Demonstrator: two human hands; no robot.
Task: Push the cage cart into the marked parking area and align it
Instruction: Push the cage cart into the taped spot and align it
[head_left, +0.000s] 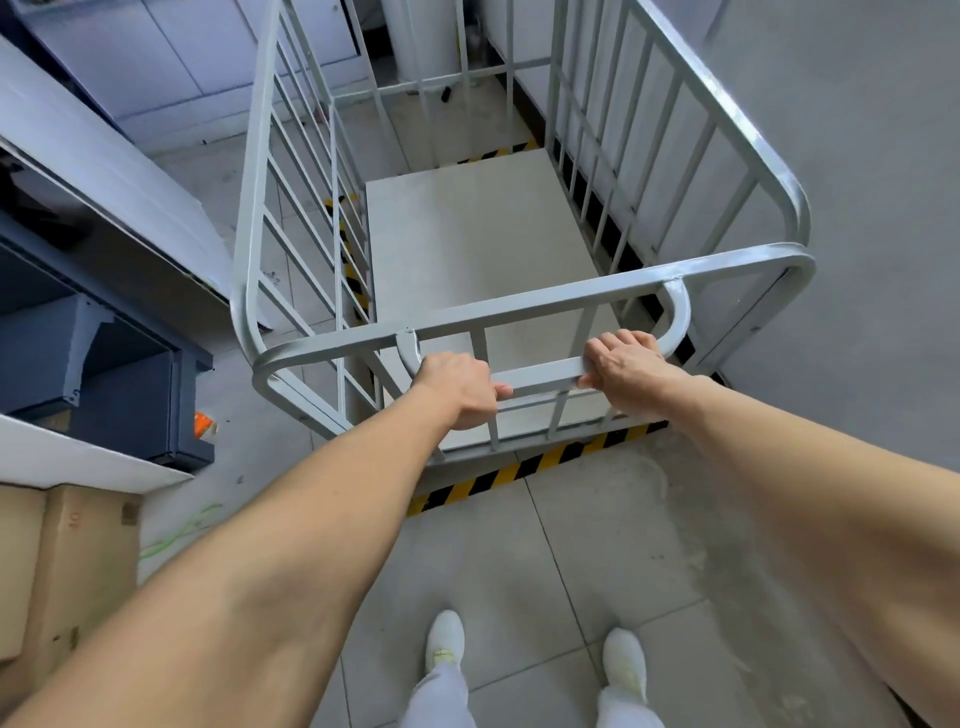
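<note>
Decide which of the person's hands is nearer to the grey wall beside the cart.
Right. The right hand grips the grey metal push bar at its end towards the grey wall; the left hand grips the far end.

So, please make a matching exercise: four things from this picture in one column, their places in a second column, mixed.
Things:
1. left hand
2. cardboard box
3. striped tape
4. shoes

Places:
A. on the floor around the cart
B. bottom left corner
C. on the cart's handle bar, as is the right hand
D. bottom middle, on the tiles

Pairs: 1-C, 2-B, 3-A, 4-D
</note>
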